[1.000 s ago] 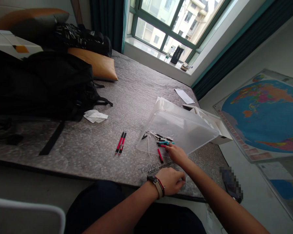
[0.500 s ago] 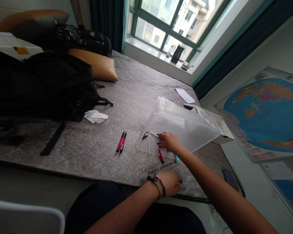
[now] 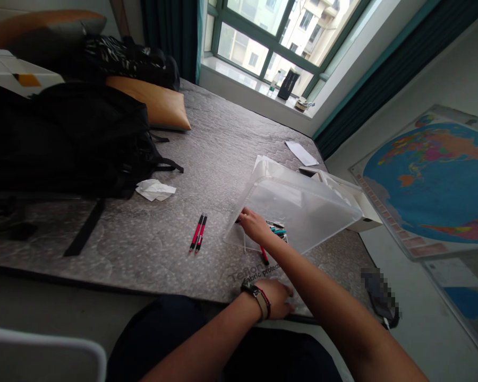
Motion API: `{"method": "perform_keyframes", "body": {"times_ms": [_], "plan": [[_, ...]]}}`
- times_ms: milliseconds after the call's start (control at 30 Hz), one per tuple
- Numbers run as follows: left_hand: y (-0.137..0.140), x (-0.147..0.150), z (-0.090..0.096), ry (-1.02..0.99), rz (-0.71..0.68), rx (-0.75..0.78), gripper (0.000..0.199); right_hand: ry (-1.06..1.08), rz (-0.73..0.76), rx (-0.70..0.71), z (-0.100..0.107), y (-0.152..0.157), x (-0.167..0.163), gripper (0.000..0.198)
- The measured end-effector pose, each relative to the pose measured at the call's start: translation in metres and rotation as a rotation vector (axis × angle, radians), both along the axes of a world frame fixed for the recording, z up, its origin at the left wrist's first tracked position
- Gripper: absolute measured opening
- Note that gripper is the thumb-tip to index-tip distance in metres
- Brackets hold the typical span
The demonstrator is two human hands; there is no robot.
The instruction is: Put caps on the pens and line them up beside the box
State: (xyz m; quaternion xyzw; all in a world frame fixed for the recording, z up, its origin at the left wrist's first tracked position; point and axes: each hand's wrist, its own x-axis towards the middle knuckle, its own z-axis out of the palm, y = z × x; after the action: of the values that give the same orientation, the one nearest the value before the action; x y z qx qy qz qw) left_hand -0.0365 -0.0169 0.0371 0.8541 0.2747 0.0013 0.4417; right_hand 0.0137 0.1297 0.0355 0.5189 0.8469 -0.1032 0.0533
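A clear plastic box (image 3: 302, 204) lies on its side on the mattress, its open side towards me. My right hand (image 3: 254, 224) reaches into its left end, fingers closed at a small dark thing mostly hidden beneath them. Several pens and small pieces (image 3: 276, 229) lie inside the box, right of that hand. A red and black pen (image 3: 265, 255) sits at the opening, partly behind my forearm. My left hand (image 3: 278, 298), with a watch on its wrist, rests on the mattress's near edge, fingers slightly apart and holding nothing. Two red and black pens (image 3: 198, 233) lie side by side to the left.
A crumpled tissue (image 3: 156, 190) lies beside a large black bag (image 3: 91, 138) on the left. Behind the clear box stands a white box (image 3: 362, 207). A white paper (image 3: 301, 153) lies farther back. A phone (image 3: 380, 294) is at the right edge.
My right hand has moved left inside the clear box, from the pile of pens to the dark thing at the left end. My left hand has stayed in place.
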Motion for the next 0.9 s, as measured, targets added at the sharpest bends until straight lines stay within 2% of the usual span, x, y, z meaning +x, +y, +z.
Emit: {"method": "perform_keyframes", "body": {"times_ms": [100,267,333,500,633,900], "plan": [[0.008,-0.004,-0.001,-0.049,0.127,0.019,0.047,0.212,-0.133,0.128,0.005,-0.025,0.019,0.019],[0.026,-0.015,0.001,-0.051,0.378,0.063,0.031,0.737,-0.521,0.178,0.006,-0.094,0.067,0.018],[0.031,-0.018,0.002,-0.103,0.483,0.050,0.025,0.899,-0.600,0.197,0.006,-0.117,0.082,0.022],[0.036,-0.017,0.007,-0.410,0.688,-0.027,0.027,1.050,-0.613,0.246,0.018,-0.143,0.091,0.021],[0.037,-0.013,0.013,-0.641,0.736,-0.056,0.031,1.070,-0.595,0.299,0.030,-0.143,0.087,0.018],[0.038,-0.012,0.017,-0.749,0.751,-0.132,0.031,1.064,-0.537,0.298,0.034,-0.145,0.088,0.016]]}}
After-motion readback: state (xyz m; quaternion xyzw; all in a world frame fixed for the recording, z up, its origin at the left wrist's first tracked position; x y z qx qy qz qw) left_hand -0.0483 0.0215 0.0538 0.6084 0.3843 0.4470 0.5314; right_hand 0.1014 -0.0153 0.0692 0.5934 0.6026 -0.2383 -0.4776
